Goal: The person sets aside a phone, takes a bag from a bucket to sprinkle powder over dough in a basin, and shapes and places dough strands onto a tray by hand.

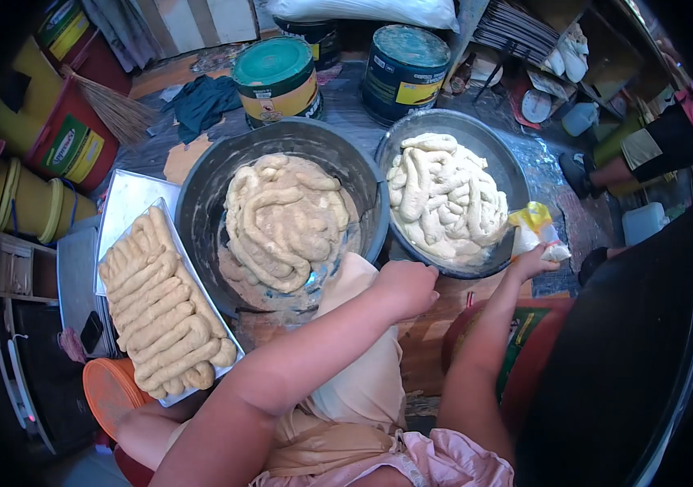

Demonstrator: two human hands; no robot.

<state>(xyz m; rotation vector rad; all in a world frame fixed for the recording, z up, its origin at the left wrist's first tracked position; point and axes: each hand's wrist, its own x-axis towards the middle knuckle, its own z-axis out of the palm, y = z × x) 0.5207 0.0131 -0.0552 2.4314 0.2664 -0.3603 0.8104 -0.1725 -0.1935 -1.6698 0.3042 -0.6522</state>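
Note:
My right hand (534, 261) is wrapped round a clear plastic bag (535, 229) with yellow print and something white inside, at the right basin's edge. My left hand (413, 290) is curled closed just below that basin's rim; its fingertips and anything in them are hidden. Pale dough ropes (444, 191) lie piled in the right dark basin (510, 154). To the left, a larger dark basin (200, 183) holds thick dough ropes (281, 213) dusted with brown crumbs. On a tray (188, 272) at my left, crumb-coated dough ropes (164, 312) are packed side by side.
Behind the basins stand lidded buckets, one green-topped (273, 61) and one blue (407, 69). A broom (111, 104) and red tubs (66, 138) are at left. An orange bucket (111, 396) stands below the tray. Another person's leg (614, 172) is at right.

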